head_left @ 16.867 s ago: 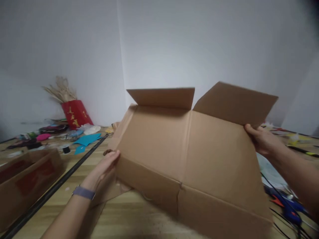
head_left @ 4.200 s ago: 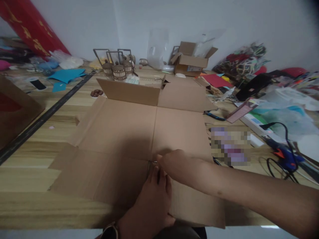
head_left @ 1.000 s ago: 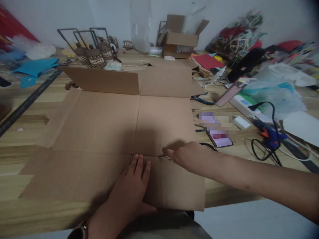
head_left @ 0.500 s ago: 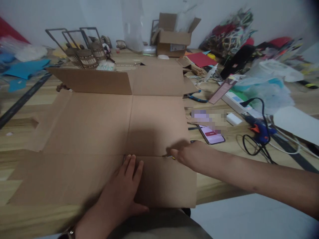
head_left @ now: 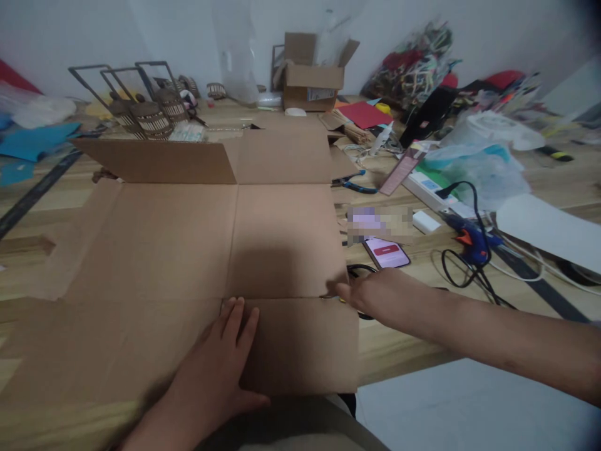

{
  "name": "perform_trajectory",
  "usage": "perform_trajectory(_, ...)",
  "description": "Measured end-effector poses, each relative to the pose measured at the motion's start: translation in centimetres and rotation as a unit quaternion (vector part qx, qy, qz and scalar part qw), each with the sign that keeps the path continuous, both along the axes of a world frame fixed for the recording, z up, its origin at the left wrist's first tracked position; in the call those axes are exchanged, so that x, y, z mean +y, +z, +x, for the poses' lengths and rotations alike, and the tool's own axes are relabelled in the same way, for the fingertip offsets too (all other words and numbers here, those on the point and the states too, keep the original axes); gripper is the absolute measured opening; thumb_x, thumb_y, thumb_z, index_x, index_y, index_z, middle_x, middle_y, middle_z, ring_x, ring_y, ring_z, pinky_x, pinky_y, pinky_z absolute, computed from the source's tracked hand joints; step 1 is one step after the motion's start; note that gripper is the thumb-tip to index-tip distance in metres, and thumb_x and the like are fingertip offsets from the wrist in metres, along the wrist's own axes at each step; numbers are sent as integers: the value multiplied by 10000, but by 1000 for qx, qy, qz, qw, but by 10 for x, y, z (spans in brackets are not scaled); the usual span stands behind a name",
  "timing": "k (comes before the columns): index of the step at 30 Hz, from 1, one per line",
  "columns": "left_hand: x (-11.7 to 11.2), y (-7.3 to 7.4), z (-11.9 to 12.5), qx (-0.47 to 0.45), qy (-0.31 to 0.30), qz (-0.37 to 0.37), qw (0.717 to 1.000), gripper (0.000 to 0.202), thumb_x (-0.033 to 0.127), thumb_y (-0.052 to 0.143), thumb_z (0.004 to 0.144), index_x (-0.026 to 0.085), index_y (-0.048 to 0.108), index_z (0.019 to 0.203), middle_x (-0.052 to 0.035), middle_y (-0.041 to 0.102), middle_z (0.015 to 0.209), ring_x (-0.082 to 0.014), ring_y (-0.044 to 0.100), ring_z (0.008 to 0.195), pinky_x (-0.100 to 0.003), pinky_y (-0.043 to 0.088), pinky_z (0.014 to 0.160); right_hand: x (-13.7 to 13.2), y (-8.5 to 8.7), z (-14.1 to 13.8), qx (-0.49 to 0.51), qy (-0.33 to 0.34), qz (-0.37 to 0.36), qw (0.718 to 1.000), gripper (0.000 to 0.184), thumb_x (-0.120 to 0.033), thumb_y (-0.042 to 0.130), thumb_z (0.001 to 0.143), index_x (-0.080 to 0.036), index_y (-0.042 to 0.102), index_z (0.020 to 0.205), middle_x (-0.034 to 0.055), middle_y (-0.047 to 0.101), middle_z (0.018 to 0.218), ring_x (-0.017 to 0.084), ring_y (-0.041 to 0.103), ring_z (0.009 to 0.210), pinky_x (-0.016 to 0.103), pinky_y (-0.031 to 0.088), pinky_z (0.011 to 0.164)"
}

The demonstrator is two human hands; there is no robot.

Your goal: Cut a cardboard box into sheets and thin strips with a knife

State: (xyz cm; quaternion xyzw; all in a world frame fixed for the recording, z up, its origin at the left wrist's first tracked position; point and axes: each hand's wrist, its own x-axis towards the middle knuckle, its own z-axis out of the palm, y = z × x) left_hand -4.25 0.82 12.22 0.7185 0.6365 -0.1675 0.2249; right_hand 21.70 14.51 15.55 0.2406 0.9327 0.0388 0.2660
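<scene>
A large opened-out cardboard box lies flat before me, with one far flap standing up. My left hand rests palm down on the near part, fingers stretched out and touching the crease. At the right edge, my right hand is closed around scissors. Their black handle loops show above and below the hand, spread apart. A thin blade and a bit of yellow show along the crease; the hand hides the rest.
Right of the cardboard are pliers, a phone, a white adapter and a blue glue gun with a looped black cord. Behind stand small woven baskets and an open carton. The table's near edge runs below my right arm.
My right hand and the scissors have moved right along the crease, towards the cardboard's edge, and the handle loops show wider apart. My left hand stays put on the cardboard. The view has shifted slightly.
</scene>
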Motion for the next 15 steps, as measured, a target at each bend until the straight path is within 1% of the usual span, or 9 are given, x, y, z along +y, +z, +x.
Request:
perform_trajectory(2, 0, 1, 1, 12, 3, -10, 1000, 1036, 495, 786, 654, 106, 384, 1526, -260, 221, 1596, -432, 218, 1469, -563, 338, 1148, 3, 0, 10, -3, 1, 0, 1000, 445, 27, 517, 833, -190, 576, 1216, 29, 690, 751, 176, 638, 563, 265, 227, 464)
perform_trajectory(3, 1, 2, 2, 18, 4, -16, 1000, 1041, 491, 786, 654, 100, 378, 1529, -261, 209, 1597, -431, 206, 1470, -561, 334, 1151, 5, 1, 15, 3, 2, -4, 1000, 400, 2, 507, 861, -189, 579, 1205, 39, 697, 785, 185, 646, 581, 268, 243, 466)
perform_trajectory(5, 2, 2, 3, 26, 2, -24, 999, 1053, 496, 777, 657, 82, 364, 1532, -266, 189, 1595, -430, 188, 1472, -559, 317, 1159, 8, 2, 26, 35, -17, -22, 999, 254, -113, 487, 945, -199, 594, 1159, 65, 708, 897, 200, 670, 657, 270, 306, 489)
perform_trajectory(6, 3, 2, 4, 30, 1, -28, 999, 1058, 501, 772, 660, 73, 356, 1534, -269, 180, 1593, -429, 178, 1473, -559, 305, 1164, 8, 3, 31, 59, -45, -29, 997, 195, -194, 483, 977, -203, 599, 1134, 77, 705, 962, 207, 681, 706, 272, 345, 513)
perform_trajectory(8, 4, 2, 5, 38, -2, -36, 999, 1059, 504, 760, 669, 59, 344, 1535, -271, 168, 1591, -428, 165, 1474, -558, 286, 1172, 3, 0, 40, 109, -128, -36, 985, 193, -318, 505, 985, -208, 593, 1118, 91, 690, 1074, 221, 693, 800, 277, 406, 570)
perform_trajectory(9, 5, 2, 5, 39, -3, -38, 999, 1054, 501, 754, 673, 56, 341, 1535, -269, 166, 1591, -426, 162, 1474, -556, 282, 1175, -2, -3, 42, 126, -174, -36, 976, 207, -332, 531, 969, -209, 585, 1126, 96, 679, 1122, 224, 695, 825, 280, 422, 591)
perform_trajectory(12, 6, 2, 5, 35, 1, -34, 999, 1041, 472, 754, 666, 50, 352, 1530, -266, 178, 1590, -425, 173, 1472, -552, 285, 1176, -17, -16, 44, 150, -284, -16, 947, 249, -275, 559, 930, -212, 555, 1172, 107, 644, 1237, 227, 701, 845, 292, 433, 614)
perform_trajectory(13, 6, 1, 5, 32, 2, -33, 999, 1039, 465, 755, 660, 45, 360, 1525, -268, 188, 1587, -426, 180, 1470, -552, 289, 1175, -22, -20, 44, 154, -309, -13, 938, 246, -268, 550, 930, -213, 549, 1170, 105, 648, 1232, 230, 701, 858, 293, 430, 622)
perform_trajectory(15, 6, 1, 4, 32, -1, -30, 999, 1029, 458, 745, 659, 36, 369, 1519, -272, 203, 1582, -427, 192, 1467, -553, 294, 1173, -28, -26, 44, 155, -348, -13, 925, 208, -290, 532, 937, -214, 547, 1130, 95, 677, 1147, 240, 700, 881, 293, 417, 629)
